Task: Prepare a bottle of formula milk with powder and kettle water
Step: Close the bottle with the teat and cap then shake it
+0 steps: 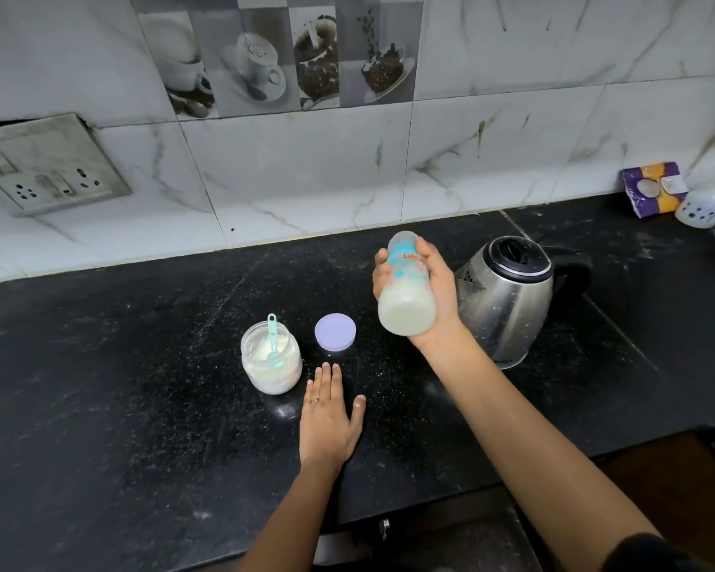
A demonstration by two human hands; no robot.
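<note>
My right hand [434, 282] grips a clear baby bottle [405, 299] with teal print, held above the black counter [141, 386] and tilted with its cap end toward the wall; white milk fills its lower part. My left hand [329, 414] lies flat on the counter, fingers straight, a ring on one finger. Just left of it stands an open jar of white powder [271, 365] with a teal scoop [272, 336] stuck in it. The jar's lilac lid [335, 331] lies beside it. A steel kettle [506, 299] with a black lid stands right of the bottle.
A marble-tiled wall [306, 167] backs the counter, with a socket plate [46, 167] at left. A purple packet [653, 187] and a white plastic container [702, 208] sit in the far right corner. The counter's front edge runs near my forearms, with a dark cabinet below.
</note>
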